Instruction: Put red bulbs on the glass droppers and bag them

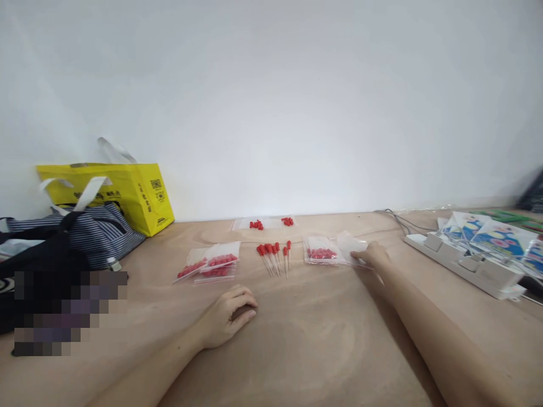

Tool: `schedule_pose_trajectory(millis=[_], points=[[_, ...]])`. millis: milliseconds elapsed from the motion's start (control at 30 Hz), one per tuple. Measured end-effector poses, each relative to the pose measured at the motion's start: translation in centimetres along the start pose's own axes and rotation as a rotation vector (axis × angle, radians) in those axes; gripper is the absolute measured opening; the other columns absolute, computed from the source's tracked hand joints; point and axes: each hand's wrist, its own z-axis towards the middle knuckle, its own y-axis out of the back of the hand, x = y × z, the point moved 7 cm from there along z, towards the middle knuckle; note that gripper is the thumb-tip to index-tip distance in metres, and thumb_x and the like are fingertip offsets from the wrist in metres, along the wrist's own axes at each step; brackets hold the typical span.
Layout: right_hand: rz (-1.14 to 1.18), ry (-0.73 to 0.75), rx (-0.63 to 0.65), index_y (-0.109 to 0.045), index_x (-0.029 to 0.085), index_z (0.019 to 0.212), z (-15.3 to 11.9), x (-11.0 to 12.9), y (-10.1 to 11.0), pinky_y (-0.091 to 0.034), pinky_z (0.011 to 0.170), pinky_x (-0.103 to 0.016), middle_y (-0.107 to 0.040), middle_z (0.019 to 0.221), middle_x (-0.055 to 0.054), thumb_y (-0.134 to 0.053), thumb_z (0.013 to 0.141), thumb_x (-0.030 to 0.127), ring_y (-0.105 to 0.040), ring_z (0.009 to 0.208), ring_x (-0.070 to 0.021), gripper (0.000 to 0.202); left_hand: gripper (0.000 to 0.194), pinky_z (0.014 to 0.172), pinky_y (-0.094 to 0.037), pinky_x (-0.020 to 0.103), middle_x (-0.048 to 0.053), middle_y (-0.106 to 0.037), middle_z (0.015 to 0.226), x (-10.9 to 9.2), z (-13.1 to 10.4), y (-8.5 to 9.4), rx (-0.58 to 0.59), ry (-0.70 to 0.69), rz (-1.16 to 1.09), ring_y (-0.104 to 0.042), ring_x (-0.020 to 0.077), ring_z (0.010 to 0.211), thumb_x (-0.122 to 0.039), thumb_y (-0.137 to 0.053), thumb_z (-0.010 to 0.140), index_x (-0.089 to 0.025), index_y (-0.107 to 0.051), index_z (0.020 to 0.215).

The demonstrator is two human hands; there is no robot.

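Observation:
My left hand (232, 315) rests on the table in front of me, fingers loosely curved, thumb apart and nothing held. Over to the right, my right hand (375, 259) has its fingertips closed at the edge of a clear zip bag (347, 244). Touching that bag on its left is another zip bag (321, 254) with red-topped pieces inside. Several droppers (271, 254) with red bulbs and thin clear stems lie loose in the middle, between the hands. Beyond my left hand, filled zip bags (212, 265) overlap one another.
Loose red bulbs (257, 225) and clear stems lie on a bag by the wall. At left are a yellow shopping bag (153, 198) and a striped bag (114, 237). A power strip (475, 268) with cables and printed packets (500, 240) occupy the right.

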Motion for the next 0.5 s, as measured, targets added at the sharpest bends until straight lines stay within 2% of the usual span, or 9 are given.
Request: schedule_pose_trajectory(millis=[100, 200, 300, 367, 400, 433, 500], points=[[0.039, -0.030, -0.002, -0.060, 0.010, 0.087, 0.0, -0.4, 0.1, -0.044, 0.054, -0.034, -0.060, 0.072, -0.015, -0.068, 0.053, 0.036, -0.059, 0.069, -0.0282, 0.044, 0.012, 0.069, -0.045, 0.027, 0.005, -0.058, 0.082, 0.1, -0.1, -0.1, 0.000, -0.009, -0.004, -0.055, 0.0153, 0.077, -0.017, -0.045, 0.080, -0.018, -0.057, 0.084], [0.098, -0.030, -0.085, -0.053, 0.007, 0.102, -0.4, -0.3, 1.4, -0.043, 0.061, -0.032, -0.060, 0.077, -0.014, -0.060, 0.063, 0.028, -0.058, 0.077, -0.0271, 0.045, 0.012, 0.069, -0.046, 0.028, 0.005, -0.059, 0.083, 0.1, -0.1, -0.1, 0.001, -0.015, 0.005, -0.055, 0.0154, 0.077, -0.016, -0.045, 0.081, -0.018, -0.056, 0.084], [0.234, 0.048, -0.295, -0.036, 0.010, 0.120, -1.6, 1.3, 4.6, -0.042, 0.070, -0.032, -0.058, 0.089, -0.011, -0.043, 0.077, 0.024, -0.056, 0.085, -0.0223, 0.046, 0.012, 0.071, -0.046, 0.028, 0.005, -0.058, 0.085, -0.1, -0.1, -0.1, 0.017, -0.008, 0.018, -0.055, 0.0157, 0.079, -0.016, -0.045, 0.081, -0.018, -0.056, 0.086], [0.524, 0.231, -0.469, -0.035, 0.013, 0.120, -3.4, 3.7, 7.1, -0.043, 0.065, -0.031, -0.056, 0.089, -0.008, -0.042, 0.078, 0.027, -0.057, 0.072, -0.0178, 0.045, 0.016, 0.073, -0.047, 0.030, 0.006, -0.058, 0.091, -0.2, 0.0, 0.1, 0.010, 0.007, 0.042, -0.055, 0.0166, 0.083, -0.018, -0.046, 0.080, -0.018, -0.055, 0.094], [0.691, 0.327, -0.461, -0.033, 0.015, 0.120, -4.3, 5.1, 7.6, -0.044, 0.059, -0.029, -0.054, 0.088, -0.006, -0.044, 0.077, 0.030, -0.055, 0.062, -0.0146, 0.047, 0.021, 0.075, -0.046, 0.031, 0.007, -0.057, 0.094, -0.2, 0.0, 0.3, -0.016, 0.017, 0.064, -0.054, 0.0175, 0.087, -0.018, -0.047, 0.080, -0.018, -0.053, 0.100], [0.852, 0.401, -0.392, -0.032, 0.017, 0.120, -5.3, 6.7, 7.6, -0.044, 0.052, -0.026, -0.053, 0.086, -0.004, -0.047, 0.076, 0.033, -0.053, 0.055, -0.0118, 0.050, 0.026, 0.078, -0.046, 0.033, 0.007, -0.056, 0.098, -0.2, 0.0, 0.7, -0.060, 0.029, 0.093, -0.053, 0.0186, 0.091, -0.019, -0.048, 0.080, -0.018, -0.049, 0.106], [1.081, 0.487, -0.166, -0.035, 0.020, 0.116, -7.7, 10.0, 6.4, -0.041, 0.044, -0.023, -0.050, 0.079, 0.001, -0.051, 0.073, 0.037, -0.046, 0.045, -0.0073, 0.049, 0.035, 0.084, -0.043, 0.037, 0.009, -0.053, 0.105, -0.2, -0.2, 1.7, -0.198, 0.056, 0.161, -0.049, 0.0209, 0.099, -0.020, -0.045, 0.081, -0.018, -0.042, 0.115]])
